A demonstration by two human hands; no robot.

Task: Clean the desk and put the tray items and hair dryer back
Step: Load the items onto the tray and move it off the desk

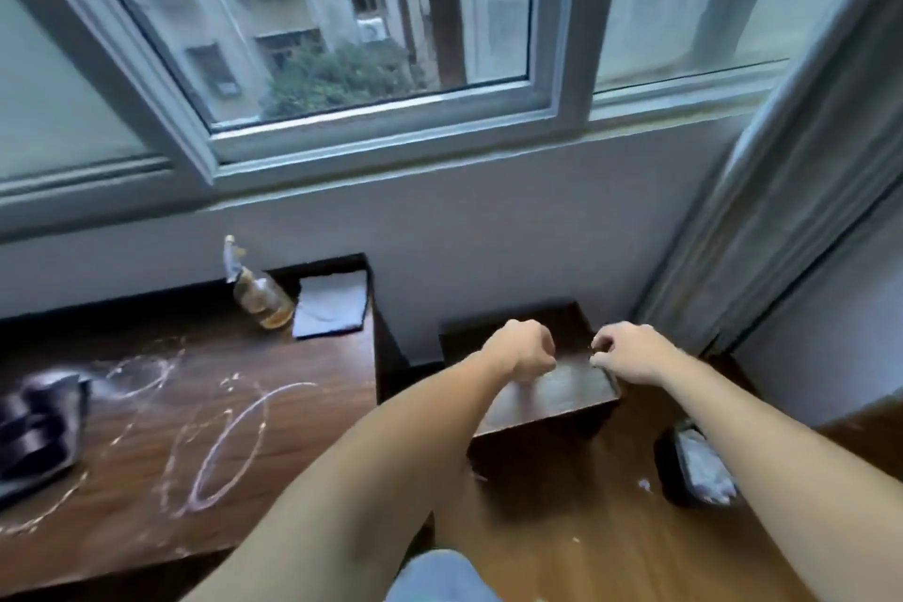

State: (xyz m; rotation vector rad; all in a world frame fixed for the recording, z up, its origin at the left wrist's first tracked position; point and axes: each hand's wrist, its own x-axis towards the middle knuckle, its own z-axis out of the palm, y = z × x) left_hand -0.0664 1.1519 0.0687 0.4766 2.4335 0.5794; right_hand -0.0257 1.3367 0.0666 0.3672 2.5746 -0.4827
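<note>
**A:** Where's the tray [562,386]?

**B:** It looks to be off the desk [293,406], lying on a low dark stand [542,435] just to the desk's right, below the window wall. Both hands are over it. The left hand [523,352] is balled into a fist, and the right hand [623,352] has its fingertips curled in together. It's too blurred to tell whether either grips the rim or pinches something small.

**A:** How should this step be done well?

**B:** I'd guess the tray is being parked so the desk can be wiped. Set it flat, well inside the stand's edges. Then the white streaks [229,445] need the bottle [261,301] and the cloth [330,306], both at the desk's far corner.

**A:** And the hair dryer?

**B:** The dark bundle [39,430] at the desk's left may be it, but I can't tell.

**A:** Any writing?

**B:** None is legible, not even on the bottle.
</note>
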